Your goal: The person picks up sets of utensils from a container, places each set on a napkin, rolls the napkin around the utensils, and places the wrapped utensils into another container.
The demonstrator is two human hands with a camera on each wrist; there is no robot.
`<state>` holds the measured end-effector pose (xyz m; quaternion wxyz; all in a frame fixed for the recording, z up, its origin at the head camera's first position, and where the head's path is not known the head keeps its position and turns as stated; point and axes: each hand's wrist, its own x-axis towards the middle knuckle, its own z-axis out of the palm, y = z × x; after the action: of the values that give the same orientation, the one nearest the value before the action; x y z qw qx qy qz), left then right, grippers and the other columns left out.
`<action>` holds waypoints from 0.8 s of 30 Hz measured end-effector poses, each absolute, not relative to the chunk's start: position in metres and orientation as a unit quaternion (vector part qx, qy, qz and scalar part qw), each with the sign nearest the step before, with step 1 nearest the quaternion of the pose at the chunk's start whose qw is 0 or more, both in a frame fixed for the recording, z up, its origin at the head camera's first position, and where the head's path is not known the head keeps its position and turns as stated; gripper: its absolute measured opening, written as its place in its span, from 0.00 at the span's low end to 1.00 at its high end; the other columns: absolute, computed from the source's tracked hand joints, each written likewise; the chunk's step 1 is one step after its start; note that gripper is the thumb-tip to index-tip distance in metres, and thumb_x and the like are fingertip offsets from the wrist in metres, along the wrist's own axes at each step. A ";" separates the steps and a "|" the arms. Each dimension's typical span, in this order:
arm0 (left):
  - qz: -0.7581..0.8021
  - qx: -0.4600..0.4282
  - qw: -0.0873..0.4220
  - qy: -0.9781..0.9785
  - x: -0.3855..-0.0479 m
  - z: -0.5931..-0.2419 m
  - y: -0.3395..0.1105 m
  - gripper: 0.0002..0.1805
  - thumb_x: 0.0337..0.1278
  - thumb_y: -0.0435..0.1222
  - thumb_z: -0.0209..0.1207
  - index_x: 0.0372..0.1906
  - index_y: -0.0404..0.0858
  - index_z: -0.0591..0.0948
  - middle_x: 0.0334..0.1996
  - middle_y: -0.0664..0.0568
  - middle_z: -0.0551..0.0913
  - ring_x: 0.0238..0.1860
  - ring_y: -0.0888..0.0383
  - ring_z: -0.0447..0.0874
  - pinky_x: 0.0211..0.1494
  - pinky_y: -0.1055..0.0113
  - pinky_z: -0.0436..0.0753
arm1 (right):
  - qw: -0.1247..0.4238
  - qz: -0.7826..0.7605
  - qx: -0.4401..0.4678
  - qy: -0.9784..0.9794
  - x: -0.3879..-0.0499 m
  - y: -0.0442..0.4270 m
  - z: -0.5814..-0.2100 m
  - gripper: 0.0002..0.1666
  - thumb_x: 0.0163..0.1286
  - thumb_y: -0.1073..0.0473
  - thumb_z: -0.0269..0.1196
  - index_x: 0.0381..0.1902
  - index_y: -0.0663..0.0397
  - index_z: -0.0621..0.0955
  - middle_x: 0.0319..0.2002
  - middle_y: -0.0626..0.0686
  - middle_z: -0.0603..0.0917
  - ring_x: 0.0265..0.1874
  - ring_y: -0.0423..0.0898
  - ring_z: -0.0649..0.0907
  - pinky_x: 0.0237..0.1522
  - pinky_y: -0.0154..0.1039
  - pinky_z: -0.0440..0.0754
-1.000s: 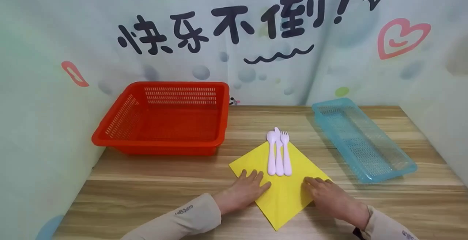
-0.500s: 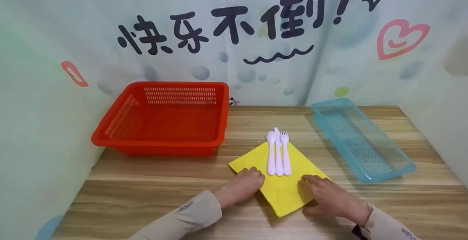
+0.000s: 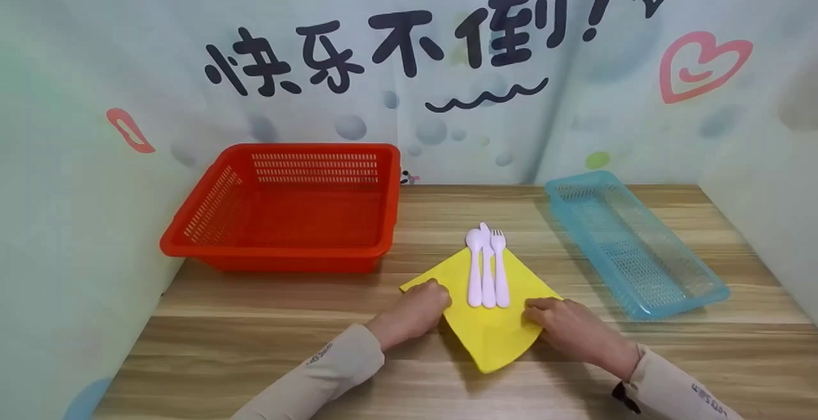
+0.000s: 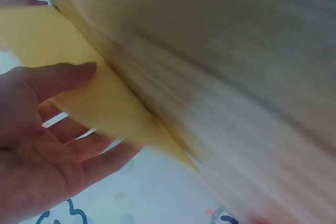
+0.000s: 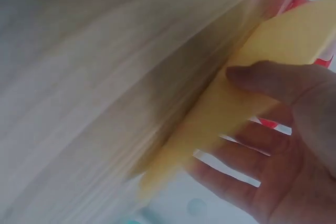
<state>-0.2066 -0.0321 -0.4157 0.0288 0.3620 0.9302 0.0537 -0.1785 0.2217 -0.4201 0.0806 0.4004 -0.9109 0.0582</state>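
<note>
A yellow napkin (image 3: 491,337) lies cornerwise on the wooden table, its near corner raised off the surface. On it rest a light purple plastic spoon (image 3: 473,273), knife (image 3: 487,279) and fork (image 3: 500,273), side by side, heads past the far corner. My left hand (image 3: 414,311) pinches the napkin's left edge; in the left wrist view the thumb (image 4: 68,80) is on the underside and the fingers are on the other face. The opposite edge is pinched by my right hand (image 3: 575,330) in the same manner, its thumb (image 5: 257,78) showing in the right wrist view.
A red basket (image 3: 294,252) stands at the back left of the table (image 3: 255,356). At the right, a light blue basket (image 3: 671,234) lies at an angle. Behind everything hangs a printed curtain (image 3: 358,113).
Both hands have gone from resting on the napkin to pinching its side edges. The near corner has risen and moved away from me. The cutlery has stayed in place.
</note>
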 end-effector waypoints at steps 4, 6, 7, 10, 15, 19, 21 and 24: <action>0.109 0.345 0.041 0.931 -0.213 -0.414 -0.036 0.08 0.48 0.24 0.53 0.25 0.35 0.82 0.15 0.53 0.71 0.22 0.58 0.66 0.26 0.73 0.69 | 0.055 0.102 0.390 -0.913 -0.185 0.228 -0.417 0.08 0.53 0.71 0.61 0.32 0.60 0.81 0.33 0.56 0.83 0.30 0.51 0.82 0.30 0.44 0.79; 0.141 0.333 0.049 0.931 -0.217 -0.413 -0.038 0.07 0.50 0.26 0.54 0.26 0.34 0.82 0.15 0.54 0.71 0.22 0.59 0.66 0.27 0.73 0.69 | 0.046 0.136 0.382 -0.913 -0.190 0.232 -0.416 0.05 0.54 0.71 0.60 0.31 0.62 0.81 0.28 0.54 0.83 0.26 0.47 0.81 0.27 0.41 0.79; 0.157 0.325 0.054 0.931 -0.219 -0.413 -0.039 0.06 0.51 0.27 0.55 0.27 0.34 0.82 0.15 0.54 0.70 0.21 0.59 0.66 0.27 0.73 0.69 | 0.042 0.153 0.379 -0.912 -0.192 0.234 -0.416 0.03 0.55 0.71 0.60 0.28 0.62 0.80 0.24 0.52 0.82 0.22 0.44 0.79 0.25 0.39 0.78; 0.201 0.304 0.058 0.929 -0.226 -0.414 -0.042 0.05 0.53 0.29 0.55 0.29 0.32 0.81 0.16 0.54 0.70 0.21 0.61 0.66 0.27 0.74 0.69 | 0.025 0.199 0.364 -0.909 -0.201 0.237 -0.416 0.06 0.58 0.69 0.58 0.22 0.61 0.77 0.16 0.46 0.74 0.16 0.37 0.70 0.19 0.32 0.72; 0.241 0.277 0.039 0.929 -0.237 -0.415 -0.041 0.07 0.52 0.30 0.56 0.25 0.30 0.80 0.14 0.55 0.65 0.19 0.61 0.62 0.22 0.76 0.63 | -0.037 0.263 0.290 -0.920 -0.212 0.238 -0.415 0.13 0.63 0.61 0.56 0.20 0.60 0.76 0.13 0.41 0.62 0.13 0.34 0.62 0.16 0.28 0.63; 0.247 0.234 0.053 0.939 -0.244 -0.413 -0.038 0.10 0.53 0.32 0.57 0.22 0.30 0.77 0.13 0.55 0.58 0.18 0.60 0.58 0.20 0.74 0.57 | -0.062 0.286 0.230 -0.928 -0.220 0.237 -0.414 0.14 0.64 0.61 0.56 0.20 0.62 0.77 0.12 0.43 0.61 0.12 0.37 0.62 0.16 0.28 0.60; 0.247 0.206 0.067 0.945 -0.246 -0.412 -0.036 0.09 0.53 0.33 0.57 0.22 0.31 0.77 0.14 0.54 0.58 0.19 0.60 0.58 0.20 0.74 0.56 | -0.065 0.289 0.213 -0.931 -0.223 0.236 -0.415 0.14 0.63 0.62 0.56 0.18 0.62 0.76 0.11 0.43 0.60 0.12 0.38 0.62 0.16 0.29 0.59; 0.242 0.182 0.073 0.950 -0.248 -0.413 -0.034 0.09 0.52 0.32 0.58 0.21 0.31 0.77 0.14 0.54 0.59 0.19 0.59 0.59 0.20 0.73 0.58 | -0.067 0.284 0.190 -0.938 -0.224 0.235 -0.417 0.15 0.61 0.64 0.57 0.15 0.61 0.74 0.11 0.44 0.59 0.11 0.39 0.61 0.16 0.29 0.57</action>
<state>-0.2478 -0.0339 -0.4129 0.0733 0.1817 0.9503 0.2419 -0.2245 0.2348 -0.4171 -0.0669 0.1899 -0.9375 0.2838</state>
